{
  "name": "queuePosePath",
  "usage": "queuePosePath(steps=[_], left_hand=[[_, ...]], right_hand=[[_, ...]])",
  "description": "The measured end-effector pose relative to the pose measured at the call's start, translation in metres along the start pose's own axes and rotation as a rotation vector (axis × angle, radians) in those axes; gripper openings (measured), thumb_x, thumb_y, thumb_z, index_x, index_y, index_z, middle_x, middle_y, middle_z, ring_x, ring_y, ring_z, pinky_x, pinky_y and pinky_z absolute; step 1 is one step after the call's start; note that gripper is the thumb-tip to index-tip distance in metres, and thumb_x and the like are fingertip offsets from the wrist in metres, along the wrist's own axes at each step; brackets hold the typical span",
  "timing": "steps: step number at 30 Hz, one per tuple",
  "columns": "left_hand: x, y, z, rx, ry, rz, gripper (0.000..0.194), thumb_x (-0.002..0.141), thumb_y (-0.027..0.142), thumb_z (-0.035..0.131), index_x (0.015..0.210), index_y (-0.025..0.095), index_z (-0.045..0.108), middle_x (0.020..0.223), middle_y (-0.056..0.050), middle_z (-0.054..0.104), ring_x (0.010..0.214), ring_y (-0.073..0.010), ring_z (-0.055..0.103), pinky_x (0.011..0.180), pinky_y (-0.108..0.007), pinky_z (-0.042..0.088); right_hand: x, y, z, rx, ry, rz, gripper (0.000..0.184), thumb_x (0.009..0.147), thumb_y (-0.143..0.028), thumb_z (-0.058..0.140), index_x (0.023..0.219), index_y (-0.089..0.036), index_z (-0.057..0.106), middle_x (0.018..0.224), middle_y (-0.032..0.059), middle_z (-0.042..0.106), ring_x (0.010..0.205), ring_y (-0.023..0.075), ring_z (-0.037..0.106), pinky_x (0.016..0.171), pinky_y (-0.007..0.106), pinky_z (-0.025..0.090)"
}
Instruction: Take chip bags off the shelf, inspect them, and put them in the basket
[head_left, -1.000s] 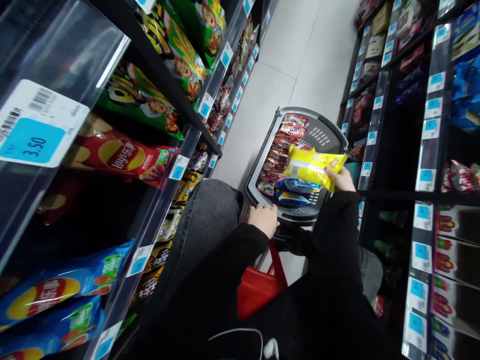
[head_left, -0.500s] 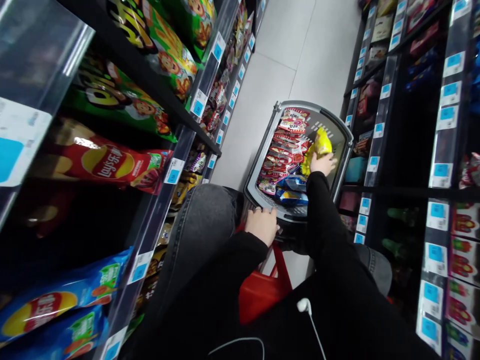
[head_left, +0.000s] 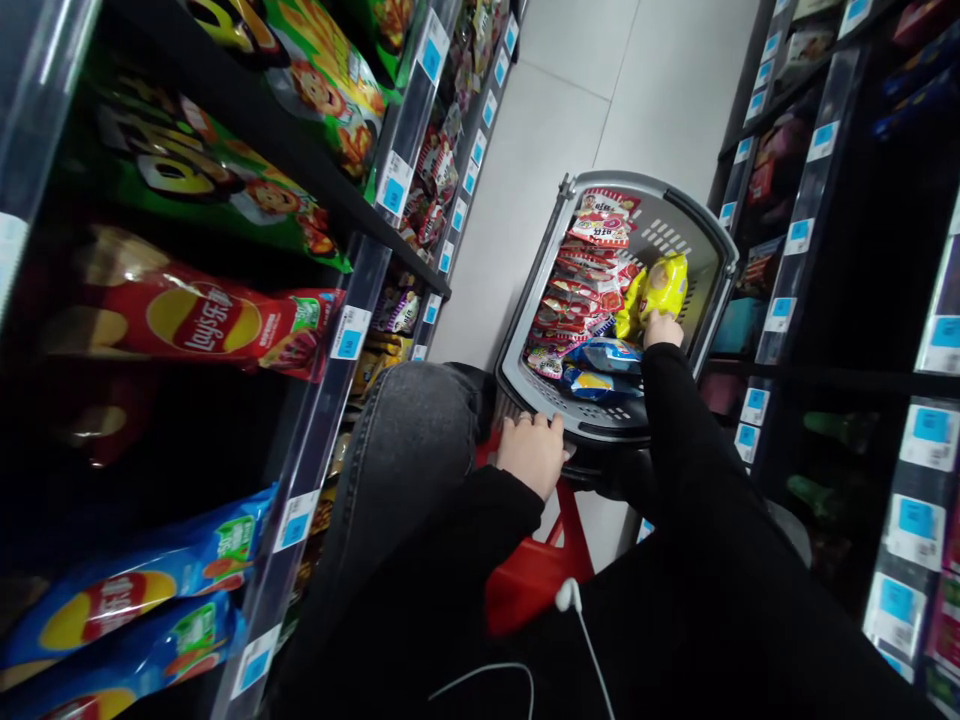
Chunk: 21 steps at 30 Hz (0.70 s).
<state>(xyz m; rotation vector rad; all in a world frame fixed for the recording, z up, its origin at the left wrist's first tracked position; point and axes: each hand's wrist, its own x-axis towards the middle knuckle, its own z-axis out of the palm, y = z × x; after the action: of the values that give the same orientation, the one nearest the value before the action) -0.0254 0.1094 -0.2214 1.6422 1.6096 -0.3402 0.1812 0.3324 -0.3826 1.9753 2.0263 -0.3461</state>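
Inside a grey shopping basket (head_left: pixel 517 372), my right hand (head_left: pixel 664 332) is closed on the near end of a yellow snack bag (head_left: pixel 666 285). Another yellow bag (head_left: pixel 628 308) leans beside it, partly covered. My left hand (head_left: pixel 534 452) lies at the basket's near edge with its fingers curled over the rim; the fingertips are partly hidden. Red and white snack bags (head_left: pixel 581 285) stand in a row along the basket's left side. Two blue bags (head_left: pixel 602 385) lie near the front, close to my right wrist.
Shelves flank me closely on both sides. On the left are red chip bags (head_left: pixel 214 318), blue chip bags (head_left: pixel 127 600) and green bags (head_left: pixel 247 190). A red plastic part (head_left: pixel 536 585) sits below the basket. Pale floor tiles (head_left: pixel 570 90) stretch ahead. An earphone cord (head_left: pixel 589 650) dangles in front.
My right hand has shifted to the near end of the yellow bag, which now shows more fully against the basket's right side. My left hand stays at the rim. The view has shifted slightly.
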Motion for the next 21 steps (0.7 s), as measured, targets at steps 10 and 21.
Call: queuePosePath(steps=[10, 21], left_hand=[[-0.003, 0.0, -0.001, -0.016, 0.025, 0.002, 0.043, 0.084, 0.034, 0.053, 0.122, 0.014, 0.049, 0.109, -0.015, 0.06, 0.106, -0.0307, 0.052, 0.088, -0.043, 0.038], [-0.003, 0.0, -0.001, -0.019, 0.04, 0.0, 0.042, 0.083, 0.034, 0.053, 0.121, 0.014, 0.05, 0.11, -0.015, 0.06, 0.105, -0.0308, 0.052, 0.087, -0.044, 0.039]], right_hand=[[-0.048, -0.01, -0.015, -0.299, -0.162, -0.33, 0.046, 0.069, -0.04, 0.063, 0.111, -0.022, 0.059, 0.134, 0.0124, 0.042, 0.126, 0.0393, 0.027, 0.099, 0.058, 0.023], [-0.029, -0.01, -0.016, -0.253, 0.046, -0.28, 0.054, 0.084, -0.04, 0.044, 0.135, -0.025, 0.036, 0.147, 0.0134, 0.024, 0.131, 0.0406, 0.017, 0.096, 0.062, 0.021]])
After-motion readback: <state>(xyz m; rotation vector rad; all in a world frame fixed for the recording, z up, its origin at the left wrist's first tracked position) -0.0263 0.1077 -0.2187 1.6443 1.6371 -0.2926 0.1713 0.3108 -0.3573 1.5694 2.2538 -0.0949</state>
